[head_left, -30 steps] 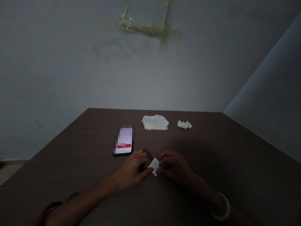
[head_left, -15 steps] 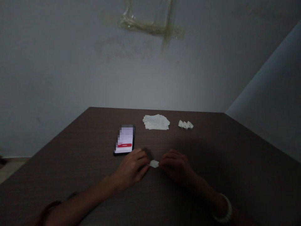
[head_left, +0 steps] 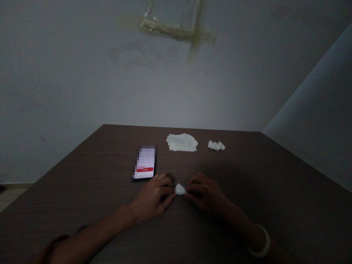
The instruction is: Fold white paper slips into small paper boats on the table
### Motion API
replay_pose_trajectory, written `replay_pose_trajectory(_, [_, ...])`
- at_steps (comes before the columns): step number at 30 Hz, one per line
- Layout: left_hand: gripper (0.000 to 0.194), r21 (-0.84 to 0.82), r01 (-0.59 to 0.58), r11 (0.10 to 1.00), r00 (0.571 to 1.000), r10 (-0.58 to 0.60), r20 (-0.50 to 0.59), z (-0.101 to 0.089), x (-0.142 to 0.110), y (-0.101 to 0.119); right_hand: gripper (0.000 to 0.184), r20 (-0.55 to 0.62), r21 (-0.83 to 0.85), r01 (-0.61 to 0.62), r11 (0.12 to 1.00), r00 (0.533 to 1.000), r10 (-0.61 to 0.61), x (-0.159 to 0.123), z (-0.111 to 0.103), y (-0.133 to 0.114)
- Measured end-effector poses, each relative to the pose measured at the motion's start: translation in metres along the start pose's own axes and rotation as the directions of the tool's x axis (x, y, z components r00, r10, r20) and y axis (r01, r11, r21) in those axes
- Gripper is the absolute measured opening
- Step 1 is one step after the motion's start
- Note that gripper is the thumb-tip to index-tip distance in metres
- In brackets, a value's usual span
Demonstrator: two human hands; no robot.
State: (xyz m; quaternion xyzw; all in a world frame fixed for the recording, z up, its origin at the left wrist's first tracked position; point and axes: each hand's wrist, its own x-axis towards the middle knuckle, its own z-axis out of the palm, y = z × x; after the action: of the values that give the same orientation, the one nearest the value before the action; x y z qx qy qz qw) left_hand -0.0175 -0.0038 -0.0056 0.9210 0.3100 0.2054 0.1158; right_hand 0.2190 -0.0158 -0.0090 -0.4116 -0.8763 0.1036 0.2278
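Observation:
Between my two hands is a small folded piece of white paper (head_left: 180,189), with faint print on it and a peak pointing away from me. My left hand (head_left: 158,194) pinches its left end between thumb and fingers. At the right end, my right hand (head_left: 205,194) pinches it the same way. Both hands are low over the dark wooden table (head_left: 176,234). Beyond them lies a loose stack of printed white paper slips (head_left: 182,142). To its right stand several small folded white papers (head_left: 216,146) in a row, touching one another.
A smartphone (head_left: 145,163) with a lit screen lies just beyond my left hand. The table's far edge meets a grey wall (head_left: 176,91) bearing strips of yellowed tape (head_left: 176,33). Another wall surface (head_left: 324,110) slants along the right side.
The paper between my hands has turned from a flat, many-sided shape to a peaked one with print showing. My hands stay nearly in place, the right fingers shifting slightly.

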Motion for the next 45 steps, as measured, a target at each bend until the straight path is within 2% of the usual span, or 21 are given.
replay_pose_trajectory(9, [0.017, 0.031, 0.008, 0.999, 0.997, -0.006, -0.080, 0.001, 0.000, 0.001, 0.013, -0.025, -0.012, 0.020, 1.000, 0.999, -0.021, 0.001, 0.004, 0.007])
replay_pose_trajectory(16, [0.020, 0.036, 0.010, 0.999, 0.996, -0.006, -0.093, 0.003, 0.001, 0.000, 0.010, -0.013, 0.029, -0.016, 0.999, 1.000, 0.017, 0.000, 0.002, 0.003])
replay_pose_trajectory(22, [0.025, 0.033, 0.079, 0.996, 0.993, -0.076, -0.091, 0.002, 0.004, 0.002, 0.006, 0.000, 0.023, -0.126, 0.992, 0.992, 0.126, 0.004, 0.004, -0.001])
replay_pose_trajectory(25, [0.021, 0.028, 0.095, 0.995, 0.990, -0.092, -0.109, 0.001, 0.005, 0.003, 0.007, 0.024, 0.017, -0.156, 0.988, 0.987, 0.156, 0.006, 0.004, -0.003])
replay_pose_trajectory(32, [0.018, -0.036, 0.121, 0.992, 0.987, -0.124, -0.107, 0.001, 0.005, 0.000, 0.007, 0.025, 0.026, -0.148, 0.989, 0.989, 0.147, 0.007, -0.001, -0.006])
replay_pose_trajectory(38, [0.014, -0.073, 0.148, 0.986, 0.981, -0.156, -0.112, 0.004, 0.006, -0.003, 0.010, -0.029, 0.013, -0.182, 0.983, 0.983, 0.182, 0.010, 0.004, -0.008])
replay_pose_trajectory(45, [0.012, -0.101, 0.214, 0.972, 0.969, -0.224, -0.103, 0.007, 0.008, -0.004, 0.011, -0.027, 0.026, -0.204, 0.979, 0.978, 0.205, 0.010, 0.007, -0.007])
